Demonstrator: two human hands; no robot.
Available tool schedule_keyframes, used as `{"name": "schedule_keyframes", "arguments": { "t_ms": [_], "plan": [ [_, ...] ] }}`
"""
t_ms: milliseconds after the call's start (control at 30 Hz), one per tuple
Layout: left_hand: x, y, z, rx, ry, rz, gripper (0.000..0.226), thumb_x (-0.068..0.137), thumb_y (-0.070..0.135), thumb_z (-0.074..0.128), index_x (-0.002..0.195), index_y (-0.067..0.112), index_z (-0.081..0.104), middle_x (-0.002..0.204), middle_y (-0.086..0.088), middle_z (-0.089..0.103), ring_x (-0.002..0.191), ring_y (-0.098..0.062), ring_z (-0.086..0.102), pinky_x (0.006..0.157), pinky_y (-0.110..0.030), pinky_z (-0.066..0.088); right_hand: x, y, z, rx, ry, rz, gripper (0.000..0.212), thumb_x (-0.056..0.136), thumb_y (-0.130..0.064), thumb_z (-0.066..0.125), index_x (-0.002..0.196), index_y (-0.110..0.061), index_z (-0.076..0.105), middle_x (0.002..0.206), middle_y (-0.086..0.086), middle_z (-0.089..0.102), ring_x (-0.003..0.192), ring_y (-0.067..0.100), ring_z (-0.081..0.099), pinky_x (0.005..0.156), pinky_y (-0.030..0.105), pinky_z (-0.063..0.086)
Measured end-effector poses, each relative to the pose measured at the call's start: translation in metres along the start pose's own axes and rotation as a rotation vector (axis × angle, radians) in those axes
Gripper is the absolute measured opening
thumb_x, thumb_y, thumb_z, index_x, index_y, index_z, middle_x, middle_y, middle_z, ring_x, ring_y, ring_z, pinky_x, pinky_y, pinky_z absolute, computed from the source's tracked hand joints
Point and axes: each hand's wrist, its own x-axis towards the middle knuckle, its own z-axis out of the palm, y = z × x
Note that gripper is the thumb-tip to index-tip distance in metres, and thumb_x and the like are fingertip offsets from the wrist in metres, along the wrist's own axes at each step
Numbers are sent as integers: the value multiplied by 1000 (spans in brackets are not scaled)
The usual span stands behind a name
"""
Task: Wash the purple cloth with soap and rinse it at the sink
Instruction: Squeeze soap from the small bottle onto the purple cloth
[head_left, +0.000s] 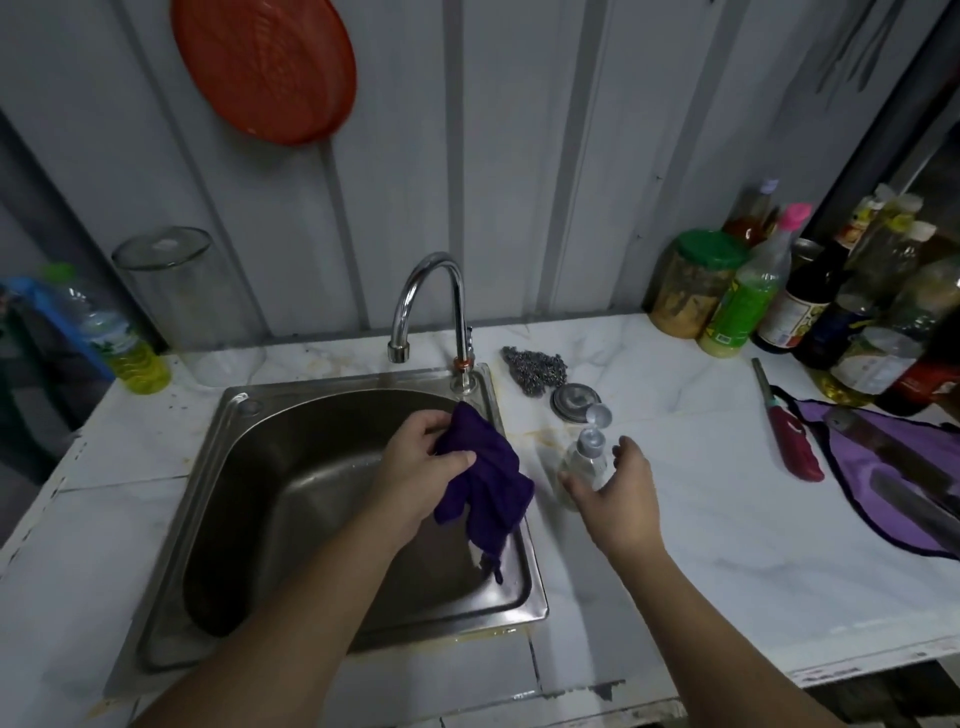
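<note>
Left-hand (423, 460) grip on purple cloth (483, 480), soap bottle (584, 467) beside.

Bottle labels (789, 317) too blurred to read; knife (904, 467) prob cut off right.

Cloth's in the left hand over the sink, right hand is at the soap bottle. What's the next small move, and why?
Probably close the right hand on the soap bottle and lift it toward the purple cloth. Its flip cap is already open, the fingers are around it but look loose, and the left hand holds the cloth bunched over the sink, no water visibly running.
</note>
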Motion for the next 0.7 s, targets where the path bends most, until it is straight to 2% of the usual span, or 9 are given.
{"name": "schedule_keyframes", "arguments": {
  "t_ms": [167,333,400,500,633,700],
  "plan": [
    [8,8,-2,8,-1,24,43,87,-4,71,116,26,61,118,-3,71,104,-22,71,89,-41,62,13,4,11,3,-44,46,45,95,-37,65,122,-5,49,113,17,68,102,41,65,74,33,39],
    [14,8,-5,-4,15,33,43,87,-3,72,121,22,64,114,-1,73,100,-19,73,82,-34,62,18,-1,13,-49,-97,-54,23,96,-31,64,104,-14,52,92,1,63,91,37,66,69,33,37],
    [16,6,-8,-34,20,24,41,87,-3,72,117,23,66,111,-2,75,93,-16,75,73,-28,62,20,-9,12,-60,-78,-155,21,92,-26,68,105,-13,58,95,3,67,89,33,66,71,31,39],
    [17,4,-12,-93,29,-8,39,87,-2,72,116,23,69,108,-3,76,90,-15,77,69,-24,61,24,-31,9,-108,-57,-355,34,84,-11,72,117,-8,64,107,13,68,96,33,63,74,30,41],
    [18,1,-19,-189,38,-18,37,92,-1,67,105,33,70,93,6,82,88,-13,78,67,-23,61,29,-72,1,-242,-15,-607,44,83,-7,74,126,-7,65,116,18,66,100,37,64,80,45,56],
    [17,1,-24,-202,50,-18,39,92,-2,66,111,32,70,93,7,82,88,-13,78,67,-24,62,31,-89,-2,-366,-10,-721,44,82,-5,75,125,-8,67,116,16,69,98,40,66,82,51,56]
  ]
}}
